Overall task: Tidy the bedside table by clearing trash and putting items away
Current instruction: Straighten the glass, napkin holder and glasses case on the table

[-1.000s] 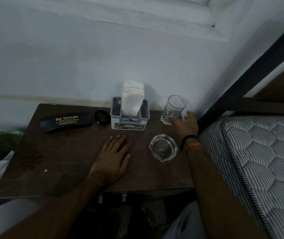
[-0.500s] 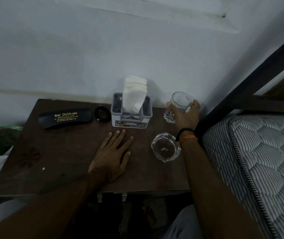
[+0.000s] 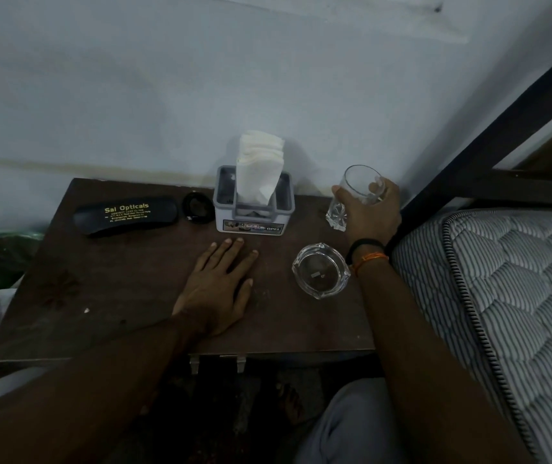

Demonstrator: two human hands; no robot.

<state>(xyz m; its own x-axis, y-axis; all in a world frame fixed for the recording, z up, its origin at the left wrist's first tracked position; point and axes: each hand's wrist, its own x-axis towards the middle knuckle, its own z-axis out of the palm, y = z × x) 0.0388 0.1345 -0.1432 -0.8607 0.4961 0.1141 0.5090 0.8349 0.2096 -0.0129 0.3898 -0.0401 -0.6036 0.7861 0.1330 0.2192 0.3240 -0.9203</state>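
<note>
"Where was the drinking glass (image 3: 351,199) at that point?"

"At the back right corner of the bedside table (image 3: 107,296), just beside the bed frame (image 3: 488,128). The right hand (image 3: 370,212) was wrapped round it, thumb on the near side, fingers curled round the far side and showing through the clear wall. Whether its base touched the wood could not be told."

"And the other hand?"

"The left hand (image 3: 219,286) lay flat on the tabletop, fingers straight and slightly spread, holding nothing, its tips just short of the tissue holder (image 3: 253,212)."

"Which way did the glass point?"

"Its long axis ran from base to rim, tipped rather than upright: the mouth leaned up and toward the wall, the thick cut base toward the person. It looked empty."

"What might have gone wrong from there?"

"Mostly the glass itself. It was smooth and held at a tilt, so a loose grip could have let it slide out and strike the table or the glass ashtray (image 3: 321,270), which sat just in front of the wrist. Drawing the arm back low could also have nudged that ashtray toward the edge. The frame was close on the right, so a wide swing risked a knock there."

"Anything else left out?"

"A black spectacle case (image 3: 127,215) and a small dark round object (image 3: 196,208) beside it, along the back."
</note>
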